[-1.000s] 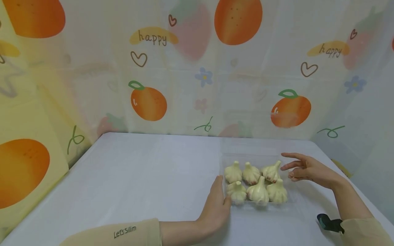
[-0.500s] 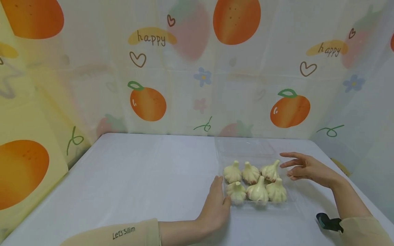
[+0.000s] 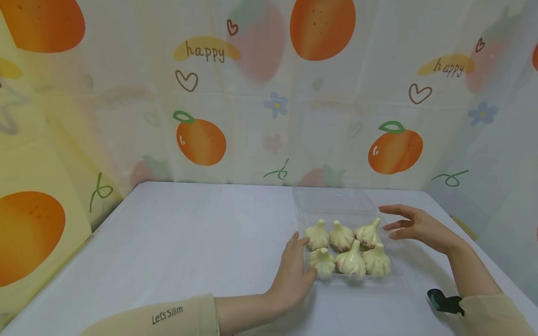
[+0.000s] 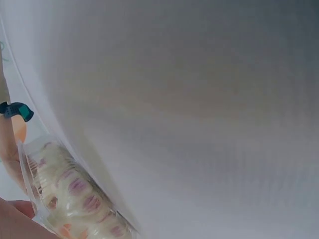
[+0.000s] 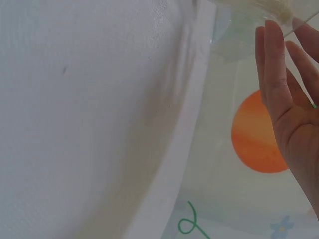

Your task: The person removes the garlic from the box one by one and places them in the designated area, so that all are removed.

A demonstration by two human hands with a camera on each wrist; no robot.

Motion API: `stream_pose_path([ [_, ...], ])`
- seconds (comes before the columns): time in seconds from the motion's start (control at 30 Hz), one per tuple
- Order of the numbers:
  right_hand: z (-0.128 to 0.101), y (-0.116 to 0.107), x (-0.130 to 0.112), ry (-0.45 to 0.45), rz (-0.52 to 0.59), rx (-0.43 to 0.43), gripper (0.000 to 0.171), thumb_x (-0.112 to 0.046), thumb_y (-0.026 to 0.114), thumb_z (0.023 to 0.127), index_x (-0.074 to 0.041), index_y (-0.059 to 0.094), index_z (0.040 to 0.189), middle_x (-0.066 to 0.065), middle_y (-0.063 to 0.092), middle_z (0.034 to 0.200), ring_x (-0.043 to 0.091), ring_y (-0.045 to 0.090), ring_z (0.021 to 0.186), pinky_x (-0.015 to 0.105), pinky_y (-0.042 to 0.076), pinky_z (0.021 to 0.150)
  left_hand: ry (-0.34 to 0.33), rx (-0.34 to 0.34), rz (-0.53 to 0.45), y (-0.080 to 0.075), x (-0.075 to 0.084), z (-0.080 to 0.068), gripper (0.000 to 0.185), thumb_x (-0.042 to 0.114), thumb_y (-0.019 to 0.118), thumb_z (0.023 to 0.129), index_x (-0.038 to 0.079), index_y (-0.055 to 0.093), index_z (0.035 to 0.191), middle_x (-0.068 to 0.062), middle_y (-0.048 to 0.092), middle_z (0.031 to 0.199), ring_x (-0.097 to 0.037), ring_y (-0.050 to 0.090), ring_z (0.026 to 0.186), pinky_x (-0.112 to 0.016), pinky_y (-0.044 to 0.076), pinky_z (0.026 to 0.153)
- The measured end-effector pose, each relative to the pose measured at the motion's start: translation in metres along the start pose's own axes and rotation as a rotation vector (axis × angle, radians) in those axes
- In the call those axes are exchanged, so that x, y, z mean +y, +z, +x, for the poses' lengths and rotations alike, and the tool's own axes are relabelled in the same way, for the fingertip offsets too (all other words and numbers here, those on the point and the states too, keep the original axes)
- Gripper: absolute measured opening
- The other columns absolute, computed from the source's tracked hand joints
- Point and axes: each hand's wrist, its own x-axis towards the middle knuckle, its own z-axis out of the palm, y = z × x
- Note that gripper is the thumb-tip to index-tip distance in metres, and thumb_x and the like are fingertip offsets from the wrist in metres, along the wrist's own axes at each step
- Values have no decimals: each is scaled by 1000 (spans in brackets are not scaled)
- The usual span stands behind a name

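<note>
A clear plastic clamshell tray sits on the white table, its lid folded back flat behind it. Several garlic bulbs fill the tray. My left hand lies flat on the table with straight fingers against the tray's left side. My right hand hovers just right of the tray, fingers spread and pointing at it, holding nothing. In the left wrist view the garlic bulbs show through the tray wall. In the right wrist view my right hand's fingers stretch toward the tray's edge.
A cloth printed with oranges and "happy" walls in the back and both sides of the table. A dark wrist strap shows on my right forearm. Bare tabletop spreads to the left of the tray.
The lid has dropped back to lie flat behind the tray. My left hand has slid a little further along the tray's left side; my right hand has lifted slightly.
</note>
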Motion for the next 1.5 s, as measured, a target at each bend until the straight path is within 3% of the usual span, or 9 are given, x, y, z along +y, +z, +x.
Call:
stream_pose_path([
  [0.33,7,3,-2,-2,8,-11,60,-20,63,87,-15,37,141,11,29,151,5,61,109,26,50,85,76,45,37,-2,3,9,52,-3,56,74,3,47,125,-16,34,145,-31,33,130,-48,40,102],
  [0.67,12,7,-1,22,36,4,58,-17,61,86,-14,40,140,16,31,150,6,60,107,25,52,84,183,18,54,-2,11,22,47,2,60,77,8,51,122,-7,55,126,-24,50,115,-33,45,93],
  [0.93,13,8,-3,37,32,23,57,-17,61,85,-12,42,139,17,34,149,11,61,109,25,52,83,190,-112,-25,-7,11,43,36,7,68,79,9,59,114,-3,62,118,-23,57,111,-30,49,95],
  [1.27,14,9,-3,33,39,5,57,-17,61,85,-9,42,139,18,33,149,10,61,110,27,52,85,56,-265,-152,-12,3,63,30,8,72,76,8,66,105,-8,67,112,-23,61,106,-17,51,78],
  [1.5,14,9,-2,37,53,2,57,-16,61,85,-9,42,139,18,34,149,20,60,112,26,52,85,88,-327,-147,-18,-3,70,31,8,73,75,8,67,106,-10,66,112,-25,63,106,-16,52,75],
])
